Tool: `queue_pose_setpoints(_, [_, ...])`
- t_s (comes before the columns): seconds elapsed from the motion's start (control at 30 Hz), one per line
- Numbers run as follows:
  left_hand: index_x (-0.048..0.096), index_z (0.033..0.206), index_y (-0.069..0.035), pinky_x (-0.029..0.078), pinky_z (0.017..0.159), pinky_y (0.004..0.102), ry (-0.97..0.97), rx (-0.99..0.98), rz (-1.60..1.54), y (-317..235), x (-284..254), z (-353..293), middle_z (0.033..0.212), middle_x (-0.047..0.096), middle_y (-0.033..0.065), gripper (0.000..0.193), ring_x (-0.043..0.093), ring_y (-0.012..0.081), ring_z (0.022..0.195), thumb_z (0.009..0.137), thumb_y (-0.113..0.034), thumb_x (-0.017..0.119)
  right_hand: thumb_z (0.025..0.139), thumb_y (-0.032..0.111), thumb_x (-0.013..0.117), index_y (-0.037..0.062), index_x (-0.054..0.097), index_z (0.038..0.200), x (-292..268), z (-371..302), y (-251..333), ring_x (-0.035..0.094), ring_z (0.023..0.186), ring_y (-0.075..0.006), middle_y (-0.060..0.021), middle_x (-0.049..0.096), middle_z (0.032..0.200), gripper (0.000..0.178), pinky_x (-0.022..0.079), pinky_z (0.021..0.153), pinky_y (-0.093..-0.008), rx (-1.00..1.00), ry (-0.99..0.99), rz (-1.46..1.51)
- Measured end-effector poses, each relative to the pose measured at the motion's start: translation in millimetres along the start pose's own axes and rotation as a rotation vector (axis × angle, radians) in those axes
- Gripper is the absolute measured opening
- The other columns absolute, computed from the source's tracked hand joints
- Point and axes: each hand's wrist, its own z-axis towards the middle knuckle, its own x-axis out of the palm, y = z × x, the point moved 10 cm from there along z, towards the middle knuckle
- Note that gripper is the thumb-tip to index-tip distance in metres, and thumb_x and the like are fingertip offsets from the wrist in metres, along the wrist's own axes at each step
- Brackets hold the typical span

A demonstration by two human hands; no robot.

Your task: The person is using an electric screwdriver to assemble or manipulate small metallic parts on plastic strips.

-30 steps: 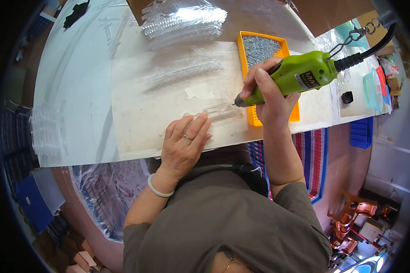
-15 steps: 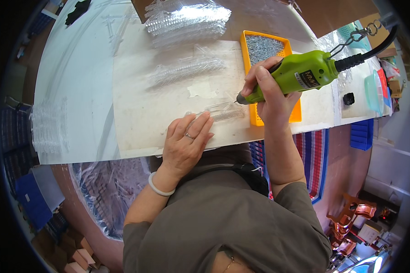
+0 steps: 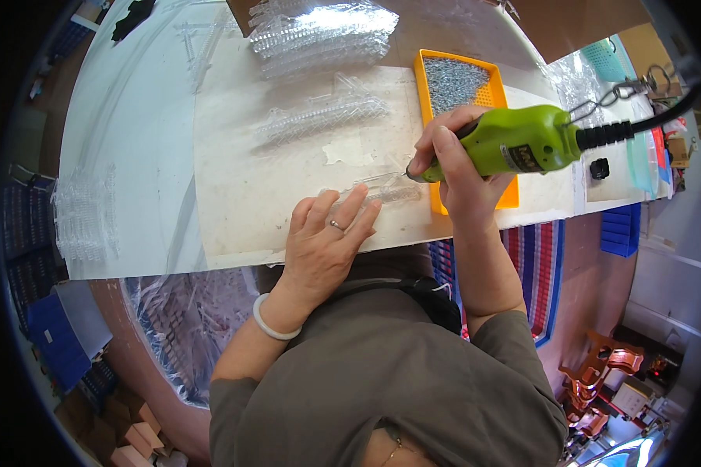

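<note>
My right hand (image 3: 463, 159) is closed around a green electric screwdriver (image 3: 514, 142), held nearly level with its thin bit pointing left. The bit's tip is at a clear plastic strip (image 3: 397, 193) lying on the pale board (image 3: 280, 187). My left hand (image 3: 327, 233) rests on the left end of this strip, fingers stretched out and slightly apart, a ring on one finger. Under those fingertips part of the strip is hidden. Behind the screwdriver stands a yellow tray (image 3: 509, 194) holding many small metal screws (image 3: 453, 82).
Stacked clear plastic pieces (image 3: 319, 39) lie at the back, with a smaller row (image 3: 323, 113) nearer and another pile (image 3: 86, 214) at the left. A chain (image 3: 611, 95) and black cable (image 3: 662, 118) run from the screwdriver. A black object (image 3: 599, 168) sits at the right.
My right hand and the screwdriver have shifted slightly, the screwdriver's rear end dropping a little. My left hand has moved slightly right, its fingers spread more.
</note>
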Motion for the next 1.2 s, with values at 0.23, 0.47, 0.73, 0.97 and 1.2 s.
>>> queue_pose_setpoints(0.23, [0.062, 0.106, -0.001, 0.046, 0.094, 0.0435, 0.031, 0.034, -0.145, -6.5, 8.2, 13.8, 0.125, 0.059, 0.0077, 0.034, 0.053, 0.0291, 0.116, 0.074, -0.007, 0.072, 0.083, -0.009, 0.054, -0.0006, 0.054, 0.088, 3.7, -3.9, 6.5, 0.059, 0.052, -0.0146, -0.0117, 0.060, 0.071, 0.010, 0.052, 0.050, -0.0257, -0.088, 0.016, -0.017])
queue_pose_setpoints(0.47, [0.063, 0.109, -0.006, 0.046, 0.094, 0.0415, 0.057, 0.042, -0.087, -5.9, 11.2, 12.5, 0.125, 0.059, 0.0062, 0.035, 0.054, 0.0272, 0.115, 0.075, -0.009, 0.070, 0.082, -0.012, 0.058, -0.0021, 0.058, 0.080, 2.3, -6.0, 6.5, 0.061, 0.059, -0.0117, -0.0079, 0.060, 0.072, 0.010, 0.052, 0.055, -0.0244, -0.027, 0.011, 0.021])
queue_pose_setpoints(0.73, [0.064, 0.114, -0.008, 0.046, 0.094, 0.0410, 0.054, 0.031, -0.065, -6.1, 12.5, 11.7, 0.124, 0.060, 0.0052, 0.038, 0.055, 0.0259, 0.114, 0.077, -0.010, 0.071, 0.082, -0.013, 0.058, -0.0025, 0.058, 0.081, 3.5, -5.3, 7.2, 0.061, 0.059, -0.0119, -0.0081, 0.061, 0.073, 0.010, 0.053, 0.056, -0.0247, -0.039, 0.015, 0.031])
queue_pose_setpoints(0.97, [0.064, 0.115, -0.008, 0.046, 0.094, 0.0408, 0.063, 0.024, -0.054, -6.4, 12.6, 11.7, 0.123, 0.061, 0.0054, 0.038, 0.055, 0.0261, 0.113, 0.078, -0.010, 0.071, 0.083, -0.012, 0.058, -0.0019, 0.058, 0.083, 4.1, -3.3, 2.6, 0.061, 0.060, -0.0115, -0.0074, 0.061, 0.073, 0.010, 0.052, 0.056, -0.0247, -0.014, 0.017, 0.046])
queue_pose_setpoints(1.2, [0.064, 0.114, -0.008, 0.046, 0.094, 0.0405, 0.059, 0.023, -0.064, -6.1, 13.0, 11.4, 0.123, 0.060, 0.0053, 0.040, 0.055, 0.0260, 0.114, 0.075, -0.009, 0.071, 0.084, -0.011, 0.059, -0.0012, 0.057, 0.085, 2.8, -2.3, -3.7, 0.061, 0.059, -0.0113, -0.0069, 0.061, 0.073, 0.010, 0.052, 0.055, -0.0240, -0.007, 0.023, -0.014])
